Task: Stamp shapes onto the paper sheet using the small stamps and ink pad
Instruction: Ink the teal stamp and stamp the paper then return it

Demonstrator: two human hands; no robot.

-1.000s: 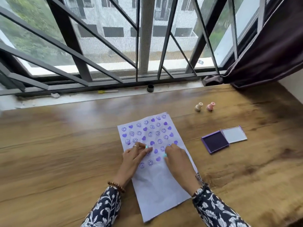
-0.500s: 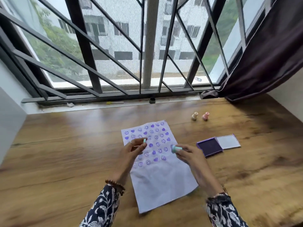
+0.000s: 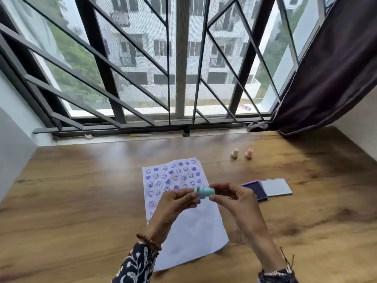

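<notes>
A white paper sheet [image 3: 189, 237] lies on the wooden table [image 3: 81, 201], its upper half covered with purple hearts and smiley faces. Both hands are raised above the sheet. My left hand [image 3: 173, 209] pinches a small teal stamp [image 3: 197, 189]. My right hand [image 3: 238, 203] pinches a second teal stamp [image 3: 207, 193], lying sideways. The two stamps touch end to end between my fingertips. The open purple ink pad [image 3: 254, 189] sits right of the sheet, with its pale lid [image 3: 275, 186] beside it.
A beige stamp [image 3: 234, 153] and a pink stamp [image 3: 248, 153] stand upright beyond the ink pad. A barred window runs along the table's far edge, with a small black cap [image 3: 186, 132] on its sill. A dark curtain [image 3: 326, 78] hangs at the right.
Both hands lifted off the sheet with their stamps and came together in the air, so the two teal stamps now meet. The camera tilted up.
</notes>
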